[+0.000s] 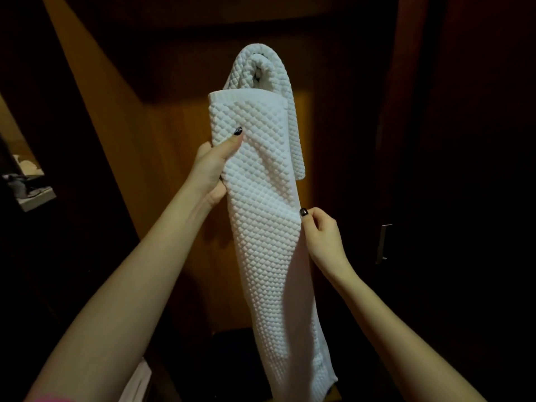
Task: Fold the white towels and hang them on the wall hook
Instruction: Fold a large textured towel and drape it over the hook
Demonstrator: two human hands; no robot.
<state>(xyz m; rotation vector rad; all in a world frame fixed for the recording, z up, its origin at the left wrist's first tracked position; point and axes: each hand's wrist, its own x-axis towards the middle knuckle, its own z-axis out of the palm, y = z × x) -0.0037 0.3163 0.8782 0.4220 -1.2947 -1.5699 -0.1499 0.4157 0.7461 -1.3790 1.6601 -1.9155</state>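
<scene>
Before wooden panelling [171, 146], left hand [213, 166] clasps the white towel [266, 227] high; right hand [322, 236] pinches its edge lower.

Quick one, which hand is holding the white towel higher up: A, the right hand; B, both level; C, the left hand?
C: the left hand grips the white towel at its left edge near the top, while the right hand pinches the right edge lower down.
</scene>
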